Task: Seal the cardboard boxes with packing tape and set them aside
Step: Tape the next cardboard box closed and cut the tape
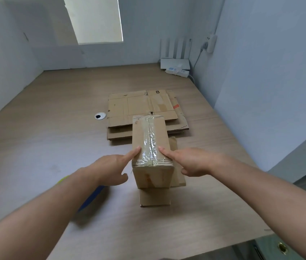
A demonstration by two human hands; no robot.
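Cardboard box (159,132) pressed by left hand (109,169), right hand (191,162); index fingers (133,152) straight, gripping nothing.

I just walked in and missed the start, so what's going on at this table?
A person presses the index fingers of the left hand and right hand onto the top of a small cardboard box on the table, one on each side of the clear tape along its seam. The top looks taped already. A stack of flattened cardboard lies behind it.

Matt brown cardboard box (151,145) with glossy, crinkled clear tape (148,143) on top; my bench (54,147) is smooth, pale wood-grain laminate.
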